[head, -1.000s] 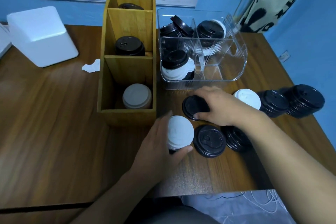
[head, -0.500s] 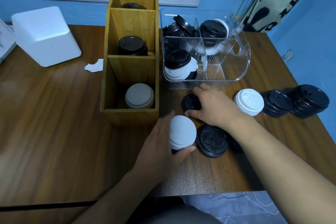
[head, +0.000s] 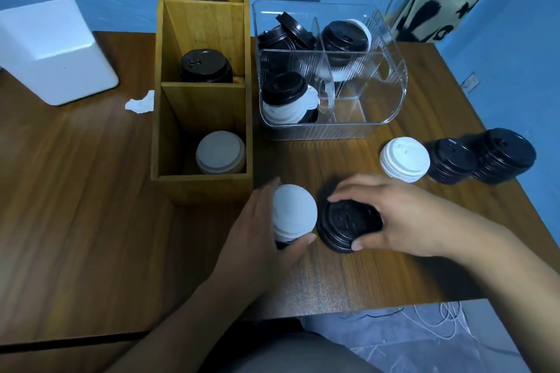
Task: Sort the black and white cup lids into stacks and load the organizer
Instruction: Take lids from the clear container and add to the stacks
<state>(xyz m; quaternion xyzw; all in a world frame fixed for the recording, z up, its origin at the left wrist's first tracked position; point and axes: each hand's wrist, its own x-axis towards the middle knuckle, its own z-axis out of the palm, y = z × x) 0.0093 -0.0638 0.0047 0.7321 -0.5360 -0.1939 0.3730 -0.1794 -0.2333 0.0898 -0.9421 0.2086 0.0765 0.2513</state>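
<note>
Head view showed the table [head: 75, 221], with open wood left of the organizer [head: 200, 188] and its near edge under both forearms. White lids [head: 219, 156] filled the organizer's nearest slot. The bin [head: 394, 91], just right of it, held mixed lids. The left hand [head: 254, 239] curled round a white stack [head: 292, 215] touching the black stack [head: 345, 221], which the right hand [head: 409, 221] gripped. Three spare stacks [head: 451, 160] sat near the right edge.

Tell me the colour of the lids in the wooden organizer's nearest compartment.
The lids in the wooden organizer are white; the head view shows them best.
</note>
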